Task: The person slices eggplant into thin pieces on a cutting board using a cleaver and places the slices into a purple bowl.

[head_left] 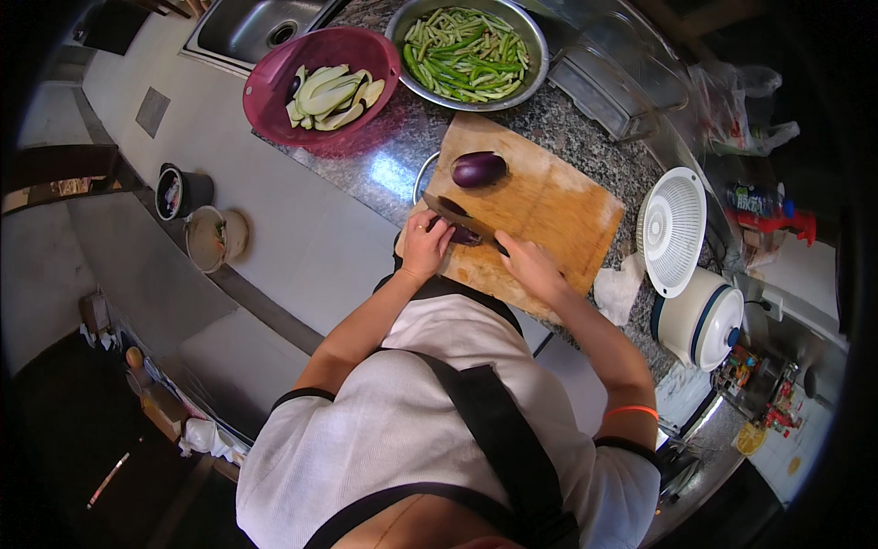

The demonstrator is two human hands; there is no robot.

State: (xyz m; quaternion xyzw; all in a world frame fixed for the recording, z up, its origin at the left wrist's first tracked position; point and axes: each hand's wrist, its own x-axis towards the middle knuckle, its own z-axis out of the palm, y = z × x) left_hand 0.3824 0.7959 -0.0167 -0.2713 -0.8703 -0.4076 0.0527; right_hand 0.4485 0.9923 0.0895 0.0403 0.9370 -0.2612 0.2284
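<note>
- Left hand point(428, 245): just left of the frame's centre, fingers bent and pressed around an eggplant under the blade point(465, 236); its forearm slants up and rightward from the lower middle.
- Right hand point(530, 265): right of centre, closed around the handle of a knife point(468, 220), whose blade points to the upper left; its forearm slants up and leftward.
- Second eggplant point(478, 169): upper centre, lying untouched on the wooden cutting board point(567, 220).
</note>
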